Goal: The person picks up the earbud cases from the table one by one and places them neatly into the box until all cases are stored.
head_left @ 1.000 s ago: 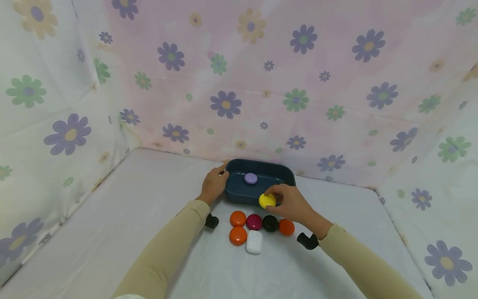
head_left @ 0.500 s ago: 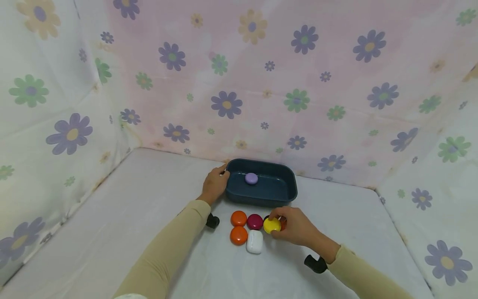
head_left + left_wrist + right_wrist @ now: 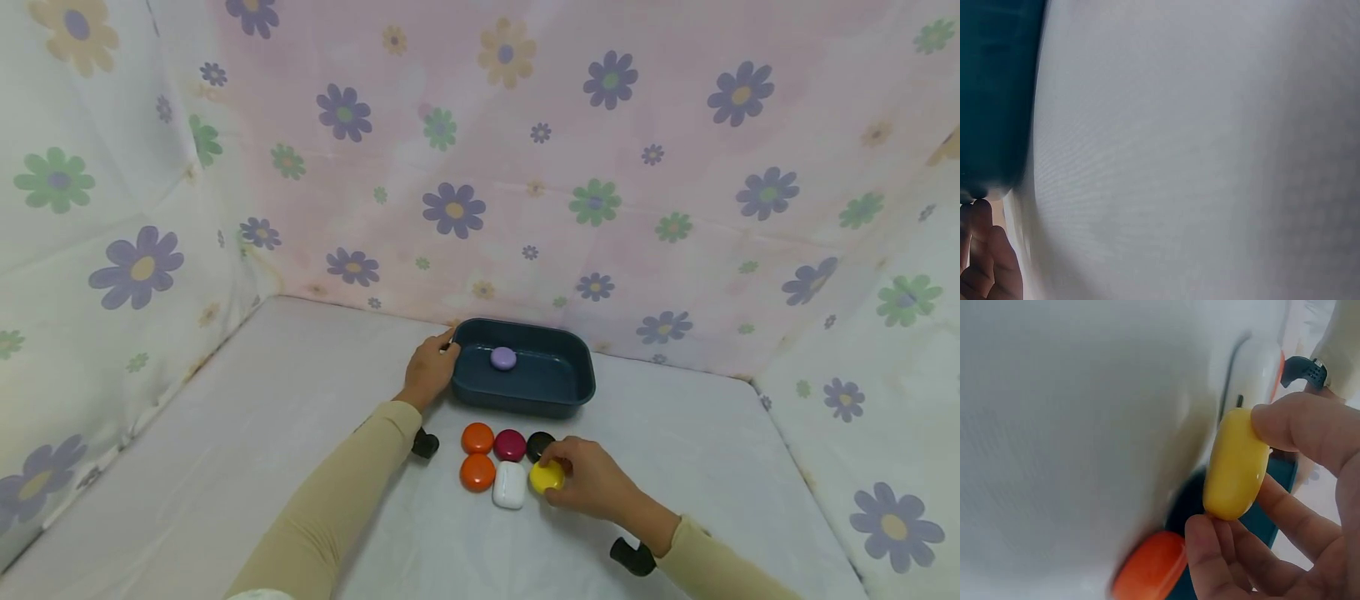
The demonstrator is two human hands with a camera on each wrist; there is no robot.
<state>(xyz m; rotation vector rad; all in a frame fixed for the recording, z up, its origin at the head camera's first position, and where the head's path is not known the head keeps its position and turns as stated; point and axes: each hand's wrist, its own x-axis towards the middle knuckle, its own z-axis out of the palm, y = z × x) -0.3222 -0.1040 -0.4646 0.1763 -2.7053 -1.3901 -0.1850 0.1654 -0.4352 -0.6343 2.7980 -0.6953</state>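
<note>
My right hand (image 3: 600, 482) pinches a thick, round yellow disc (image 3: 547, 477) between thumb and fingers, just right of a glossy white rounded block (image 3: 510, 485). In the right wrist view the yellow disc (image 3: 1235, 465) appears edge-on, and an orange disc (image 3: 1150, 569) lies close by; the head view hides that orange disc behind my hand. A black disc (image 3: 539, 444) is behind the yellow one, partly covered. My left hand (image 3: 431, 367) grips the left end of a dark blue rectangular dish (image 3: 517, 404), its fingertips (image 3: 982, 209) against the wall. One lilac disc (image 3: 503, 358) lies inside the dish.
Left of the black disc sits a magenta disc (image 3: 510, 445). Two orange discs, one rear (image 3: 477, 438) and one front (image 3: 477, 472), form the left column. A white cloth (image 3: 420, 533) covers the table, and flowered fabric (image 3: 510, 167) encloses the back and sides.
My right hand has carried the yellow disc from the dish's front rim toward me, past the black disc, to beside the white block. My left hand and the dish have stayed put.
</note>
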